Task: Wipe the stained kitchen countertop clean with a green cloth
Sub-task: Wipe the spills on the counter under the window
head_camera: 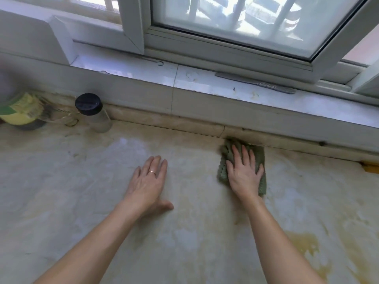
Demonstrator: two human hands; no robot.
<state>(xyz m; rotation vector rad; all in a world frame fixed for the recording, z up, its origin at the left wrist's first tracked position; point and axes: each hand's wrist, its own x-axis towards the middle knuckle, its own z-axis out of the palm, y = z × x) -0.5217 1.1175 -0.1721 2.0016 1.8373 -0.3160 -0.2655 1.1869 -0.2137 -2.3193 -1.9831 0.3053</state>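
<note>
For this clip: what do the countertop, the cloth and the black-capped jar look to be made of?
Countertop: polished stone or a marble look-alike, judging by its pale veining and glossy glare, with yellow staining.
Green cloth: soft knitted or terry fabric, going by its nubbly texture and scalloped edge.
Jar: clear glass or plastic, see-through; cap apparently matte black plastic.

Both forearms are bare with no sleeves in view, the left hand (148,182) wears a thin gold-coloured ring (152,172) on its ring finger, just beyond the knuckle, and the right hand (244,173) shows short, unpainted nails.
</note>
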